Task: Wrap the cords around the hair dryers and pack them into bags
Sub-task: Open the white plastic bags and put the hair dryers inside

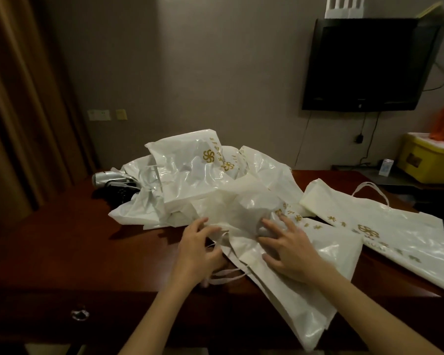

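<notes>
Dark reddish wooden surface (62, 252): left half bare to its front edge. Heap of white glossy plastic bags (198, 185) mid-surface; silver hair dryer (108, 179) pokes out left. Right hand (290, 249) spread flat on front bag; left hand (199, 252) pinches its mouth edge.

Single view only, head-mounted on person, wide-angle; no second view to compare. Looks forward and down across dark wooden desk (62, 252) toward grey wall (190, 73). Both forearms enter from bottom edge; left hand (198, 249) and right hand (290, 252) close to lens, on white bags (215, 196) at mid-frame. Wall-mounted TV (369, 65) upper right, curtain (16, 98) at left edge. Straight lines bow toward edges.
</notes>
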Available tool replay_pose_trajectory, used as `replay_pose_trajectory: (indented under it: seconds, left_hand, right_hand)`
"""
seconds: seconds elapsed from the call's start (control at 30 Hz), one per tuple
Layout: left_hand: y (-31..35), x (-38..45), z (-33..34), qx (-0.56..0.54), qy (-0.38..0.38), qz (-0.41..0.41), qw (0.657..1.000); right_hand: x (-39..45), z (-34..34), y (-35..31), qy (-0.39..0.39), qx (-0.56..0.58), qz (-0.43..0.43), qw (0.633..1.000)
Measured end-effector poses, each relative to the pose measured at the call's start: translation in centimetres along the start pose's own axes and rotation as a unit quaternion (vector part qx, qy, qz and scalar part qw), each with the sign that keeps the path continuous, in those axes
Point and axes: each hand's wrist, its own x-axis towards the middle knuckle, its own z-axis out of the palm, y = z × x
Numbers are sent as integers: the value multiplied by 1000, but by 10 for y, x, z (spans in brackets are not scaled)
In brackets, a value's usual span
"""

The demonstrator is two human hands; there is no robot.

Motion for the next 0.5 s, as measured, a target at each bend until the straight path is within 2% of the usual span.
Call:
replay_pose_trajectory:
  seconds: [0.07, 0.2, 0.3, 0.37, 0.43, 0.5]
  left_hand:
    - [-9, -7, -14, -103, 54, -88, 989]
    - [-23, -11, -31, -135, -8, -266, 955]
    - [-5, -3, -28, -188, -53, -300, 934]
    - [15, 4, -17, -177, -82, -297, 935]
    - [31, 8, 2, -99, -108, -284, 948]
    - [39, 11, 23, -20, -103, -281, 954]
  right_hand:
    - [-1, -2, -14, 10, 25, 53, 998]
    - [-1, -7, -45, -42, 71, 149, 985]
    - [0, -18, -54, -70, 102, 127, 984]
    - [0, -28, -41, -8, 191, 120, 974]
    - [-2, -29, -14, 90, 258, 162, 948]
    - [-9, -21, 15, 100, 340, 230, 906]
